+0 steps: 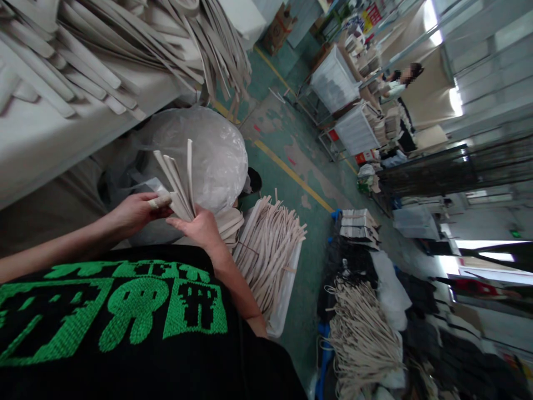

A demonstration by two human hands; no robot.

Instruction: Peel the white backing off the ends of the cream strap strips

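Observation:
Both of my hands are in front of my body, close together at a small bundle of beige fabric strips. My right hand is closed around the lower part of the bundle, and the strips fan out above it. My left hand pinches at the bundle's left side with its fingers bent; a pale band wraps one finger. Part of its grip is hidden. Behind the hands stands a large round shape covered in clear plastic.
A table with a pale cover at upper left bears piles of strips. To my right on the green floor is a white bin full of strips. Farther right lies another strip heap. A person is among white carts in the background.

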